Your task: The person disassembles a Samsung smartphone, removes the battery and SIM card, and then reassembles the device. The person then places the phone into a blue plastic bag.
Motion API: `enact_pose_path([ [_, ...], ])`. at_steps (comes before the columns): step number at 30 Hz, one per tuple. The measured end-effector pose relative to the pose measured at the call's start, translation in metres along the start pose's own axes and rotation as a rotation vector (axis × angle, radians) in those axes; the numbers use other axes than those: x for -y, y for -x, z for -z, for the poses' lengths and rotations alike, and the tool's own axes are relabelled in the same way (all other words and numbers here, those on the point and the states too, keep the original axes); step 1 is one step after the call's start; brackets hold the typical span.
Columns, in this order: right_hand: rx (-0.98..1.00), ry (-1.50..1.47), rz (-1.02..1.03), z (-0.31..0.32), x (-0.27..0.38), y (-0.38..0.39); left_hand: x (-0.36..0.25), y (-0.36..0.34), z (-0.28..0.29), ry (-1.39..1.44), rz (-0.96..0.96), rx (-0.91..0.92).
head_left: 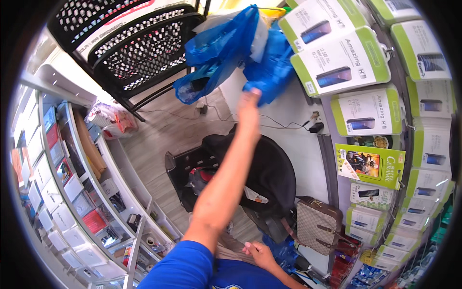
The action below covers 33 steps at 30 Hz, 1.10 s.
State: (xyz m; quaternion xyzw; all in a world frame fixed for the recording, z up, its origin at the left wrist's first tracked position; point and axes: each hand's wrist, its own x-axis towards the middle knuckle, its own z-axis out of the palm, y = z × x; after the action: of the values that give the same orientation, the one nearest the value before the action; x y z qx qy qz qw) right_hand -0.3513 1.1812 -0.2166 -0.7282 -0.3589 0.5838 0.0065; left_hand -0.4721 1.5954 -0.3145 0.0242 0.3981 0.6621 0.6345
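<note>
My left hand (250, 99) is stretched far forward at the end of a straight arm. Its fingers are closed at the lower edge of a crumpled blue plastic bag (270, 67); motion blurs them a little. Another blue plastic bag (211, 53) bulges just to the left, with something dark showing through it. Low in front of my blue shirt, my right hand (262, 255) is held with its fingers curled in, and nothing shows in it. Below my left arm stands a black chair (272, 164) with a dark red-and-grey bundle (197, 179) beside its backrest.
Black folding chairs (139, 55) lean at the far left. Boxed screen protectors (341, 62) hang along the right wall. A checked handbag (317, 225) is at lower right. Glass display shelves (72, 192) line the left. A cable (284, 127) runs to a wall socket.
</note>
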Motion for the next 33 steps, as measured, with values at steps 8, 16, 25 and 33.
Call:
enact_pose_path([
  [8, 0.005, -0.104, -0.051, -0.001, -0.028, -0.006, -0.053, -0.082, 0.084, -1.048, -0.015, 0.176],
  [16, -0.051, -0.207, -0.113, 0.009, -0.039, 0.003, -0.087, -0.136, 0.151, -1.143, -0.807, 0.117],
  [25, -0.036, -0.038, 0.087, 0.020, 0.028, -0.042, -0.136, -0.122, 0.121, -1.246, -0.820, -0.028],
  [33, -0.045, 0.001, 0.942, 0.040, 0.277, -0.173, -0.204, -0.107, 0.068, -1.298, -1.338, 0.292],
])
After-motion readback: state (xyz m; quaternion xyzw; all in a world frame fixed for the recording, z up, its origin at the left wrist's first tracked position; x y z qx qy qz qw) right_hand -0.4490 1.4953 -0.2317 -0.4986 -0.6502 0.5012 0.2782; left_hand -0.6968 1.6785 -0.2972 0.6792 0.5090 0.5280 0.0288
